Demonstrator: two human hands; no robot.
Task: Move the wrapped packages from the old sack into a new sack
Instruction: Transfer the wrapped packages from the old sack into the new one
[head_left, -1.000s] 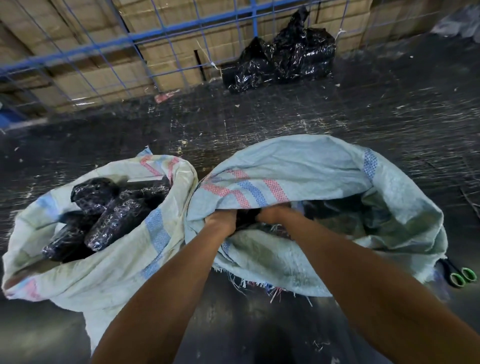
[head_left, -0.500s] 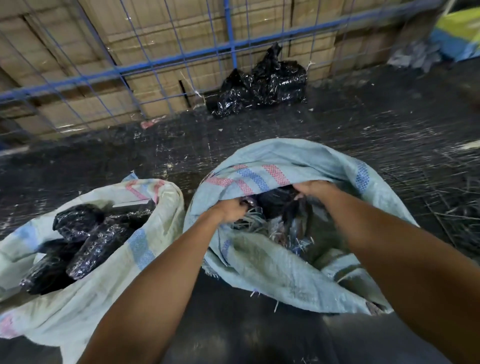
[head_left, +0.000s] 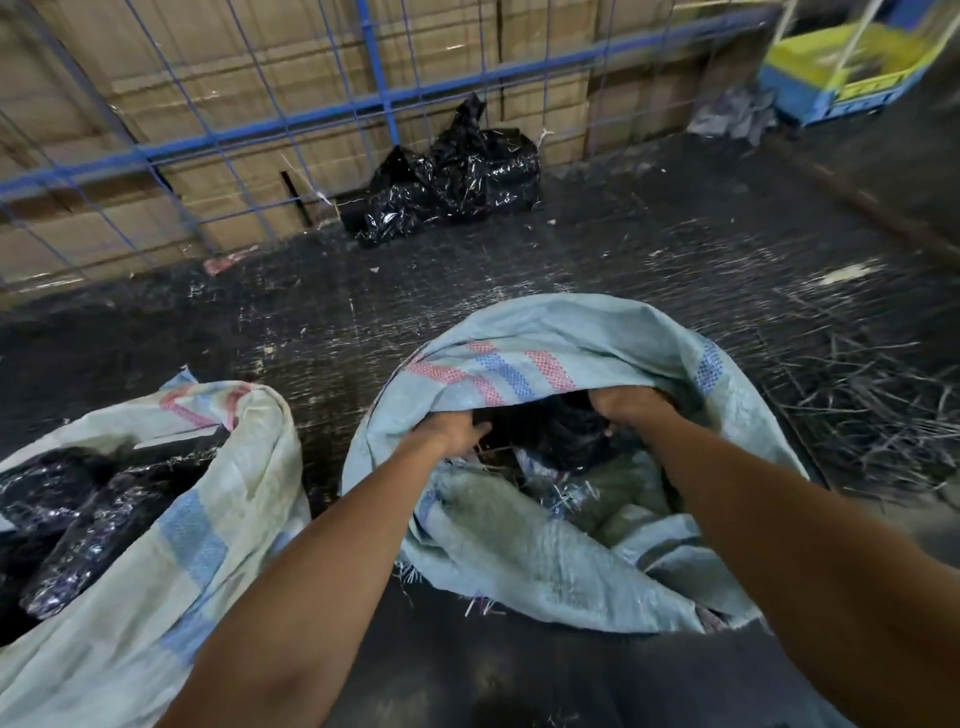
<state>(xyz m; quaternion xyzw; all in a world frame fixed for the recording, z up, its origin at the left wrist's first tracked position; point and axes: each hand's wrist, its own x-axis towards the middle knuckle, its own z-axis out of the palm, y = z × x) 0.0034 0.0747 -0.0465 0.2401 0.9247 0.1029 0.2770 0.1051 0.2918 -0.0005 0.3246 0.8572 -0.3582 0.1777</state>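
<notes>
While the cream sack (head_left: 156, 545) at left already holds black wrapped packages (head_left: 88, 514), we reach both hands into the frayed blue sack (head_left: 519, 545). Our left hand (head_left: 449, 428) and right hand (head_left: 626, 405) flank a glossy black package (head_left: 561, 428); grip unclear, so lift it squarely, clear of loose threads.

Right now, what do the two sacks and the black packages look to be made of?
Both sacks, right sack and left sack, look like woven plastic: visible weave, frayed strands at the cut edge. The black packages appear wrapped in glossy plastic film, crinkled with bright glints. What is inside them is hidden.
</notes>
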